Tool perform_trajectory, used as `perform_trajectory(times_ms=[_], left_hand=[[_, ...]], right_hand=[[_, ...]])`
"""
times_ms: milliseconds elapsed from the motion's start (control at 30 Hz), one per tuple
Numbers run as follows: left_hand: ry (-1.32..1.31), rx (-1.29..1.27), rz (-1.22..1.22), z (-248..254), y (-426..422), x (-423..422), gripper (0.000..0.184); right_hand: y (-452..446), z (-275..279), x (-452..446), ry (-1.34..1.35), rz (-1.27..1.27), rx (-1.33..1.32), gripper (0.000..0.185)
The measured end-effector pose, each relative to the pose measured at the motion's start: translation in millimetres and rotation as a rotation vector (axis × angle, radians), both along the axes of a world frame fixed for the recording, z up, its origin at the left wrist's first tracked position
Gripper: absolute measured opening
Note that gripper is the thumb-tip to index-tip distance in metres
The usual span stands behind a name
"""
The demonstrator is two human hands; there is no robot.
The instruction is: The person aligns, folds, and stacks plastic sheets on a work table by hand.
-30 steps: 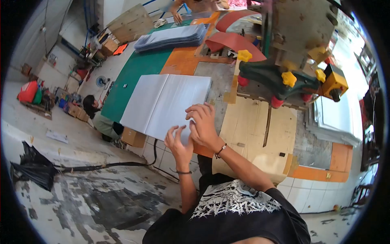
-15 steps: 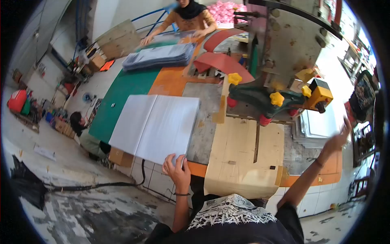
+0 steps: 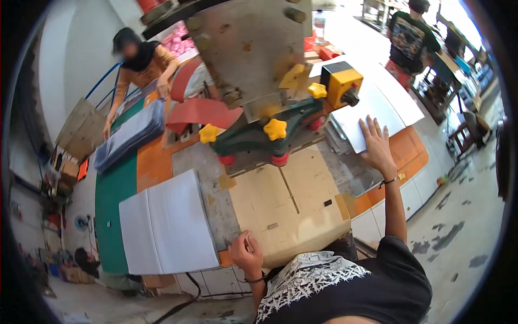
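Note:
My right hand [image 3: 377, 147] lies with its fingers spread on the white sheets [image 3: 396, 116] stacked to the right of the press. My left hand [image 3: 246, 252] is near the front table edge, its fingers curled in a loose fist with nothing visible in them. It is just right of a stack of white sheets [image 3: 181, 224] with a lengthwise crease. Between my hands is a tan board [image 3: 286, 208] with a narrow slot. Above the board's far edge stands the press's dark green frame [image 3: 253, 141] with yellow star knobs.
A person [image 3: 143, 67] in a black head covering handles a stack of clear sheets [image 3: 132, 129] at the far left. Another person [image 3: 413, 40] stands at the back right. A yellow and black box [image 3: 343, 85] is mounted on the press. A green mat [image 3: 110, 205] covers the table's left side.
The view has swung to the right. My right hand has left the white sheets on the left and come down on the stack on the right. My left hand has moved off the left stack's corner.

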State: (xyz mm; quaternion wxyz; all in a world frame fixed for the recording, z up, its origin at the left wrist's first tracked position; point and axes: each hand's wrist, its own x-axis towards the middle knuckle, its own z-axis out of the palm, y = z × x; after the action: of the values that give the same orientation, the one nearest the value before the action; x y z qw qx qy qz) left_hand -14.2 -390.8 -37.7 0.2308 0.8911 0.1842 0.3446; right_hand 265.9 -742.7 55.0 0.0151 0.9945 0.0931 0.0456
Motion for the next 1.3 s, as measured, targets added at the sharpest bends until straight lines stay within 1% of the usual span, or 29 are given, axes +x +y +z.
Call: perform_trajectory(times_ms=[33,67,133,167,267,300,367,433,500,567,600,667,767,867,900,1000,1033,1067,1100,1133,1167,1200,1267,1300], left_hand=[[0.015,-0.050,0.004,2.8,-0.7,-1.0,0.012],[0.033,-0.102,0.014,3.9,-1.7,-3.1,0.013],[0.016,-0.057,-0.018,6.8,-1.7,0.7,0.013],[0.008,-0.033,-0.032,7.9,-1.1,-0.2,0.013],[-0.099,-0.235,0.016,10.5,-14.0,-11.0,0.011],[-0.116,-0.271,-0.192,15.9,-16.2,-11.5,0.013],[-0.150,-0.366,-0.580,35.5,-32.2,-16.1,0.017],[0.441,-0.739,-0.991,72.4,-54.2,6.8,0.032],[0.664,-0.926,-1.223,58.7,-82.8,35.2,0.054],[0.632,-1.615,-1.208,7.3,-122.3,46.1,0.069],[0.670,-1.765,-1.157,3.4,-139.5,51.3,0.069],[0.747,-2.056,-1.034,1.8,-163.2,69.7,0.071],[0.849,-2.092,-1.051,9.0,-177.8,91.6,0.059],[0.815,-1.955,-0.801,13.3,-173.9,88.8,0.036],[0.792,-1.882,-0.669,34.9,-175.9,85.8,0.031],[0.616,-2.008,-0.820,1.3,-175.0,83.5,0.025],[0.637,-1.998,-0.782,0.8,-174.5,79.5,0.026],[0.653,-1.986,-0.748,1.7,-174.7,76.6,0.027],[0.662,-1.969,-0.719,3.1,-174.5,76.2,0.028],[0.662,-1.951,-0.694,4.2,-174.4,78.6,0.029],[0.660,-1.880,-0.756,-1.3,-173.7,76.6,0.032],[0.654,-1.874,-0.804,-4.1,-170.4,73.7,0.034],[0.622,-1.866,-0.912,-6.2,-170.9,76.9,0.036],[0.639,-1.879,-0.872,-1.1,-169.6,78.0,0.038]], right_hand=[[0.7,0.7,-10.3,-0.072,0.006,0.115,0.093],[-6.7,-0.9,-15.7,-0.088,0.011,0.127,0.087],[-17.3,-2.7,-23.9,-0.111,0.035,0.152,0.077],[-18.7,-3.4,-32.3,-0.182,0.006,0.269,0.063],[-36.3,-0.3,-64.6,-0.165,0.009,0.448,0.059],[-43.1,-2.1,-76.1,-0.171,0.050,0.459,0.054],[-41.7,-0.3,-104.7,-0.088,0.066,0.501,0.053],[-33.1,0.6,-131.8,-0.001,0.073,0.536,0.055],[-29.8,-15.4,-155.6,0.087,0.052,0.581,0.058],[-19.4,-15.6,-177.4,0.189,0.014,0.574,0.061],[-18.4,-21.1,-187.4,0.201,0.045,0.537,0.063],[-12.6,-18.1,-201.3,0.298,0.074,0.650,0.057],[-7.1,-21.4,-214.6,0.339,0.166,0.697,0.047],[-11.2,-10.3,-212.0,0.496,0.364,0.764,0.049],[-16.3,-13.7,-204.2,0.507,0.494,0.790,0.055],[-11.7,-18.8,-179.8,0.837,0.409,1.360,0.053],[-13.8,-33.4,-170.3,0.804,0.310,1.375,0.047],[-17.0,-48.4,-162.3,0.648,0.100,1.278,0.040],[-18.5,-65.4,-153.0,0.173,-0.050,1.193,0.035],[-29.4,-65.3,-143.2,-0.269,-0.058,0.592,0.036],[-52.5,-78.1,-132.6,-0.359,-0.178,0.475,0.039],[-77.0,-95.6,-123.4,-0.445,-0.299,0.541,0.054],[-84.2,-95.5,-120.6,-0.340,-0.472,0.376,0.072],[-74.5,-88.5,-126.1,-0.253,-0.315,0.376,0.076]])
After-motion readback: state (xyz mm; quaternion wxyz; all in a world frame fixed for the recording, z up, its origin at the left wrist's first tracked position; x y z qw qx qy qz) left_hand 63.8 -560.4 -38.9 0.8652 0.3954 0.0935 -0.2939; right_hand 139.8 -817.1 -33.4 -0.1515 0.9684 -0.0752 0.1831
